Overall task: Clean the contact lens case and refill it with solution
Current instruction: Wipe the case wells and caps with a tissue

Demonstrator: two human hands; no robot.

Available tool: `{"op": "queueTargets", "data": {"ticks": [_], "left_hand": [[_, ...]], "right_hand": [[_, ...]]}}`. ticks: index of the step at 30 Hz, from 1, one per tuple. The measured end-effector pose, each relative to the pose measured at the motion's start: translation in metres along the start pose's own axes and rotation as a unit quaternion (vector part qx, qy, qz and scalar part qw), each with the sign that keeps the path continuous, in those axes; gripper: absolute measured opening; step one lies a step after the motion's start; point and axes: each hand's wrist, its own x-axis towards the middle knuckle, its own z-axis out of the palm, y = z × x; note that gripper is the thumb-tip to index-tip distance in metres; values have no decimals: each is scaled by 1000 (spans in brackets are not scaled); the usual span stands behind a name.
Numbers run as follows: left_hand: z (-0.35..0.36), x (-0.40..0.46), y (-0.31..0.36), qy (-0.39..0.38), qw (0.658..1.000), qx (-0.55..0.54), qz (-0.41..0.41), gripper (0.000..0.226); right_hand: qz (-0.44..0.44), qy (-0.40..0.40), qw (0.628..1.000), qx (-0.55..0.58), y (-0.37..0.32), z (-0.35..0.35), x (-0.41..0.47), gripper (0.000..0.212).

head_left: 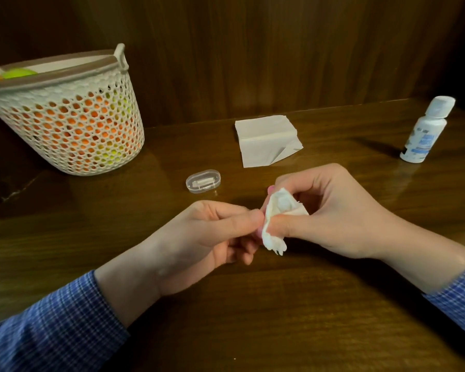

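1. Two hands meet low over the glossy wooden table (320, 304), both wrists in blue checked sleeves (51, 326).
2. The right hand (333, 210) curls its thumb and fingers round a crumpled white tissue (274, 226), soft and ragged at its lower edge; a small round pale shape sits in the folds (whether this is part of the lens case I cannot tell).
3. The left hand (215, 232) pinches the tissue's left side between thumb and forefinger, with a sliver of pink showing at the fingertips.
4. Just beyond the hands lies a small clear plastic box (203, 181), oval and shut, with a white piece inside.
5. Farther back rests a folded square of white tissues (266, 140), one corner turned up.
6. At far right stands a white plastic bottle (424, 132) with a blue label and a flip cap.
7. At left sits a round white mesh basket (73, 116) with a brown rim, orange and green showing through its holes.
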Motion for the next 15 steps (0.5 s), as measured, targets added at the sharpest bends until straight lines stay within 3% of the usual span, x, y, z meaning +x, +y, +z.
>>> {"op": "queueTargets", "data": {"ticks": [4,10,15], "left_hand": [[0,-3,1,-15,998,-12,60,21],[1,-5,0,81,981,57,167,30],[3,-5,-1,118,962,141,204,27]], "right_hand": [[13,21,998,59,3,5,-1,9],[115,27,951,287,1,16,-1,23],[161,71,945,275,-2,21,-1,32]]}}
